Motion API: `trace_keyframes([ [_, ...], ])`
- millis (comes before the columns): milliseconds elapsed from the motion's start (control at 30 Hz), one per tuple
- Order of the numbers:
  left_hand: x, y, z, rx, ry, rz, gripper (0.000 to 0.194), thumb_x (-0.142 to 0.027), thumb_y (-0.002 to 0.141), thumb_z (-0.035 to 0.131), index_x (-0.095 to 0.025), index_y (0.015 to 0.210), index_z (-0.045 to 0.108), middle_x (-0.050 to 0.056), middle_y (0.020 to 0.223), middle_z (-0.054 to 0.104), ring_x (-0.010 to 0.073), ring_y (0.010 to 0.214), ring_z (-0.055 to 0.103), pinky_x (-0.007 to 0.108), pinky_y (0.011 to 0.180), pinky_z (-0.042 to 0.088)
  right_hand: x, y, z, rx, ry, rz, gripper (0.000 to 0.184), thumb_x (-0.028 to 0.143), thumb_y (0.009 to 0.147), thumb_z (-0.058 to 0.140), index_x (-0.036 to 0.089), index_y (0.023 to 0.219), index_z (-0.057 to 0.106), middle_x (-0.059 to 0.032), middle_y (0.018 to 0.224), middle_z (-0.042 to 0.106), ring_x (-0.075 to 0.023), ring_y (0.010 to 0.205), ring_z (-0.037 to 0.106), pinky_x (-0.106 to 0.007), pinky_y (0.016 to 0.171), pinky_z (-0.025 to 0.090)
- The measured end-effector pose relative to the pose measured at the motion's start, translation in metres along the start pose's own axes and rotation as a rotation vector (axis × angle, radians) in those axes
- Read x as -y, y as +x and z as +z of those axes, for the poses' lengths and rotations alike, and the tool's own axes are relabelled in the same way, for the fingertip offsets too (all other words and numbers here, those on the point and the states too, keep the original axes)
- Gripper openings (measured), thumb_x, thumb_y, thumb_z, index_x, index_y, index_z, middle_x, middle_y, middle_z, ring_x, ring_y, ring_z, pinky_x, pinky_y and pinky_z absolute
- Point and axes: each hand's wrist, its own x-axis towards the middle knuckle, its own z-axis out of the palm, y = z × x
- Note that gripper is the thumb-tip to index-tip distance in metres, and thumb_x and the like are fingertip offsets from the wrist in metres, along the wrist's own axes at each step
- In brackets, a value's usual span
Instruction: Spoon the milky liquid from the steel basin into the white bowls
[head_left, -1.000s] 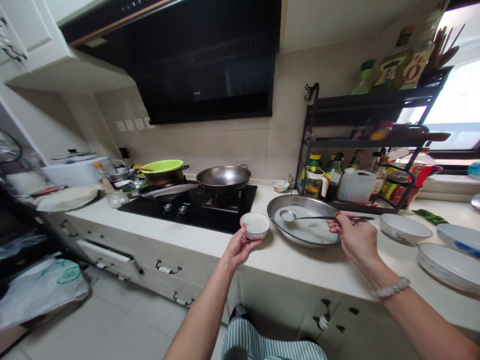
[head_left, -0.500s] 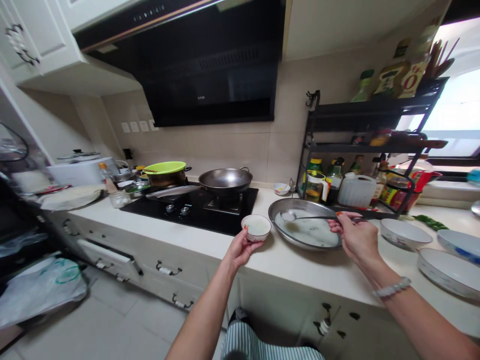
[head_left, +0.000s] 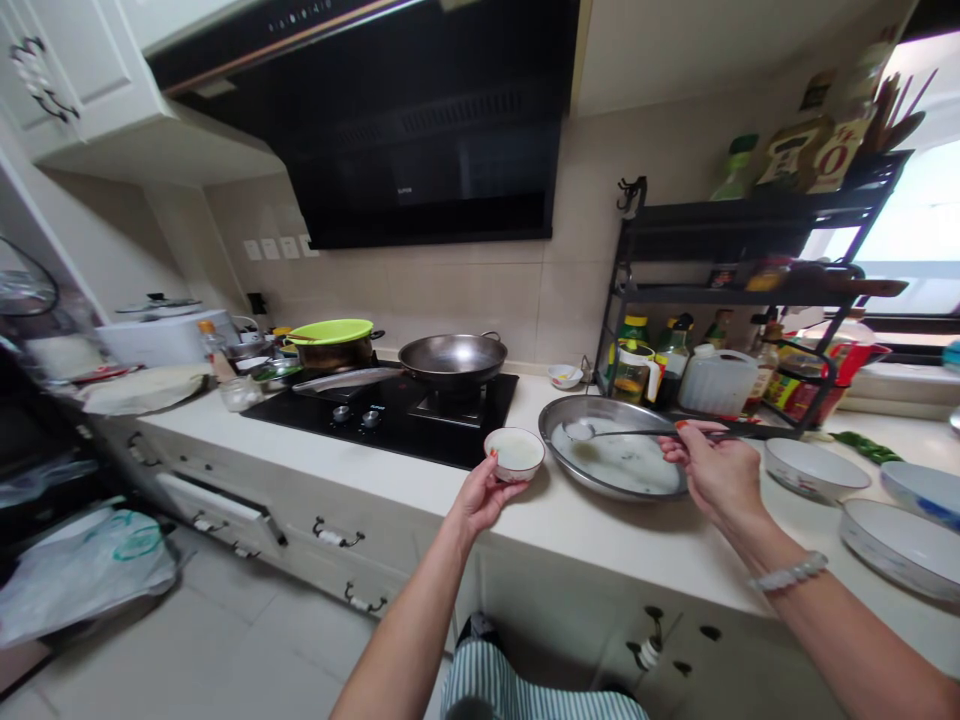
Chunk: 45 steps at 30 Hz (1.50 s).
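My left hand [head_left: 486, 494] is closed on a small white bowl [head_left: 514, 455] with a dark rim and pale liquid inside, held just left of the basin. A wide metal basin [head_left: 553, 465] stands on the counter, partly filled with cloudy whitish liquid [head_left: 622, 462]. In my right hand [head_left: 712, 468] is the dark handle of a ladle [head_left: 581, 431], which reaches leftward across the basin. The ladle's round head is over the basin's left side, near the rim; whether it touches the liquid is hard to tell.
Behind the small bowl, a wok [head_left: 453, 358] sits on the black hob [head_left: 375, 425], beside a pot with a green lid-like cover [head_left: 334, 331]. A black rack [head_left: 697, 295] with bottles stands behind the basin. Several bowls [head_left: 816, 468] are at the right. The counter's front edge runs below my hands.
Very little differs: the view has shifted slightly, and both hands keep their hold on the bowl and the ladle in nearly the same places.
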Motion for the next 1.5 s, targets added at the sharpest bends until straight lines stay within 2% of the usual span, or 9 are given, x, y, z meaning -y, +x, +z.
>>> trace_keyframes([
  [267, -0.001, -0.003, 0.005, -0.015, -0.031, 0.011, 0.031, -0.025, 0.088, 0.067, -0.008, 0.114, 0.062, 0.018, 0.112, 0.068, 0.0351, 0.111, 0.065, 0.058, 0.1, 0.05, 0.025, -0.008, 0.032, 0.097, 0.077, -0.05, 0.028, 0.03, 0.062, 0.083, 0.017, 0.075, 0.062, -0.0023, 0.055, 0.064, -0.0144, 0.048, 0.063, -0.019, 0.04, 0.052],
  [500, 0.0, -0.005, 0.006, 0.006, -0.019, 0.018, 0.031, -0.025, 0.087, 0.069, -0.01, 0.112, 0.062, 0.016, 0.108, 0.07, 0.0308, 0.103, 0.068, 0.056, 0.098, 0.052, 0.012, -0.041, 0.054, 0.218, 0.037, -0.018, 0.041, 0.043, 0.061, 0.087, 0.016, 0.079, 0.062, -0.0042, 0.055, 0.065, -0.0166, 0.046, 0.063, -0.022, 0.037, 0.05],
  [567, 0.001, -0.004, 0.006, 0.015, -0.02, 0.041, 0.028, -0.026, 0.086, 0.07, -0.01, 0.109, 0.063, 0.015, 0.107, 0.07, 0.0299, 0.1, 0.069, 0.055, 0.096, 0.053, 0.007, -0.052, 0.055, 0.276, -0.047, -0.073, 0.042, 0.049, 0.066, 0.084, 0.016, 0.081, 0.063, -0.0043, 0.054, 0.065, -0.0172, 0.045, 0.063, -0.026, 0.04, 0.053],
  [667, 0.002, -0.004, 0.004, 0.012, -0.018, 0.074, 0.027, -0.027, 0.084, 0.072, -0.011, 0.104, 0.063, 0.013, 0.102, 0.07, 0.0293, 0.096, 0.069, 0.056, 0.094, 0.054, 0.002, -0.067, 0.054, 0.398, -0.155, -0.245, 0.038, 0.052, 0.079, 0.074, 0.016, 0.088, 0.064, -0.0016, 0.051, 0.063, -0.0173, 0.046, 0.063, -0.031, 0.054, 0.06],
  [800, 0.002, -0.005, 0.004, 0.006, -0.002, 0.097, 0.03, -0.027, 0.081, 0.077, -0.011, 0.102, 0.062, 0.013, 0.098, 0.07, 0.0281, 0.091, 0.07, 0.057, 0.093, 0.054, 0.0, -0.079, 0.047, 0.536, -0.219, -0.489, 0.023, 0.04, 0.093, 0.062, 0.018, 0.098, 0.066, -0.0014, 0.062, 0.067, -0.0144, 0.046, 0.063, -0.029, 0.052, 0.058],
  [900, 0.0, -0.008, 0.004, 0.02, 0.009, 0.107, 0.034, -0.028, 0.08, 0.078, -0.011, 0.105, 0.062, 0.014, 0.102, 0.069, 0.0291, 0.095, 0.069, 0.057, 0.095, 0.053, 0.001, -0.083, 0.04, 0.652, -0.194, -0.655, 0.015, 0.024, 0.095, 0.059, 0.02, 0.105, 0.069, -0.0028, 0.074, 0.068, -0.0131, 0.049, 0.063, -0.026, 0.048, 0.056],
  [1033, -0.003, -0.015, 0.003, 0.037, 0.015, 0.103, 0.036, -0.028, 0.08, 0.077, -0.01, 0.108, 0.062, 0.016, 0.106, 0.069, 0.0311, 0.1, 0.068, 0.058, 0.097, 0.052, 0.003, -0.087, 0.034, 0.775, -0.145, -0.823, 0.03, 0.009, 0.093, 0.056, 0.025, 0.114, 0.07, -0.0061, 0.093, 0.07, -0.0141, 0.062, 0.067, -0.025, 0.049, 0.056],
  [1200, -0.008, -0.023, -0.001, 0.057, -0.012, 0.107, 0.032, -0.025, 0.081, 0.075, -0.009, 0.106, 0.064, 0.016, 0.107, 0.07, 0.0317, 0.102, 0.068, 0.059, 0.099, 0.051, 0.0, -0.097, 0.032, 0.857, -0.187, -0.918, 0.043, 0.003, 0.092, 0.051, 0.027, 0.123, 0.069, -0.0097, 0.109, 0.069, -0.016, 0.075, 0.069, -0.024, 0.054, 0.059],
  [1500, -0.037, -0.041, -0.011, 0.041, 0.014, 0.112, 0.037, -0.018, 0.082, 0.07, -0.005, 0.116, 0.06, 0.021, 0.114, 0.07, 0.0359, 0.107, 0.068, 0.061, 0.102, 0.048, -0.016, -0.113, 0.038, 0.931, -0.205, -0.954, 0.055, -0.003, 0.091, 0.046, 0.027, 0.134, 0.062, -0.0123, 0.117, 0.063, -0.0161, 0.085, 0.067, -0.023, 0.06, 0.06],
])
